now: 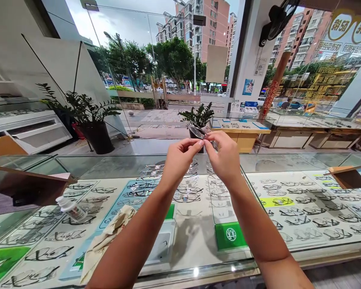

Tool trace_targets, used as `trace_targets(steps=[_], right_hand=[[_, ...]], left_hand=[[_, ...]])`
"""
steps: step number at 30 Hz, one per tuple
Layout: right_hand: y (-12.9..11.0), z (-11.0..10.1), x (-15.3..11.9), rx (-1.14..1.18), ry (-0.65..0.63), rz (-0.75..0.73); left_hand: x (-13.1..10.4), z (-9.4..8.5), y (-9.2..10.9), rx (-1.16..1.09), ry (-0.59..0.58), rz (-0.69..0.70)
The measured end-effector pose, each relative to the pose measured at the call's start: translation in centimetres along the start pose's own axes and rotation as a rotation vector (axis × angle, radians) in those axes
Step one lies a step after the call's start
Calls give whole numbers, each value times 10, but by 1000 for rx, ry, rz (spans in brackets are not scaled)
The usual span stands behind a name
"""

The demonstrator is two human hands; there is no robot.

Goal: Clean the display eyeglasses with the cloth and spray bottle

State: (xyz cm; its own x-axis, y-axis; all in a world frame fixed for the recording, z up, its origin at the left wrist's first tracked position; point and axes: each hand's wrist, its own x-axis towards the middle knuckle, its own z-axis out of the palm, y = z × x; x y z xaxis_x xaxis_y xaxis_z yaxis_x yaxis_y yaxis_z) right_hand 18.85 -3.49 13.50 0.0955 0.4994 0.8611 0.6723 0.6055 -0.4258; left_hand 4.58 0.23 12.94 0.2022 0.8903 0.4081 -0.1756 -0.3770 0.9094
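My left hand [182,154] and my right hand [224,154] are raised together above the glass counter, fingertips meeting in a pinch. Between them is a pair of glasses [196,131], with a dark-looking lens showing just above my left fingers. The rest of the frame is mostly hidden behind my fingers. Below my left forearm a crumpled beige cloth [108,241] lies on the counter top. Farther left, a small white bottle [71,208] stands at a tilt in the view.
Under the glass counter [195,261] are rows of eyeglasses [307,210] and a green display block [230,235]. An open brown box [350,176] sits at right, a brown tray [33,188] at left. Beyond are potted plants [96,136], a yellow-wood display table [240,136] and glass doors.
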Motion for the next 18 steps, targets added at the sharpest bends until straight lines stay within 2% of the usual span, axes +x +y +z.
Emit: trace_targets(steps=[5,10,15,18], right_hand=[[-5,4,-4,-132,-42,-35],[-5,3,-5,-161,-116,-19],[-8,2,-4,-133,-176,14],[-7,-6,-1,-126,-222,44]], left_hand=[[9,-6,-7,-104,-3,-98],[11,-6,-12,-105,21,-114],[16,-7,-18,17,52,-40],[18,-20,-14,289,26,100]])
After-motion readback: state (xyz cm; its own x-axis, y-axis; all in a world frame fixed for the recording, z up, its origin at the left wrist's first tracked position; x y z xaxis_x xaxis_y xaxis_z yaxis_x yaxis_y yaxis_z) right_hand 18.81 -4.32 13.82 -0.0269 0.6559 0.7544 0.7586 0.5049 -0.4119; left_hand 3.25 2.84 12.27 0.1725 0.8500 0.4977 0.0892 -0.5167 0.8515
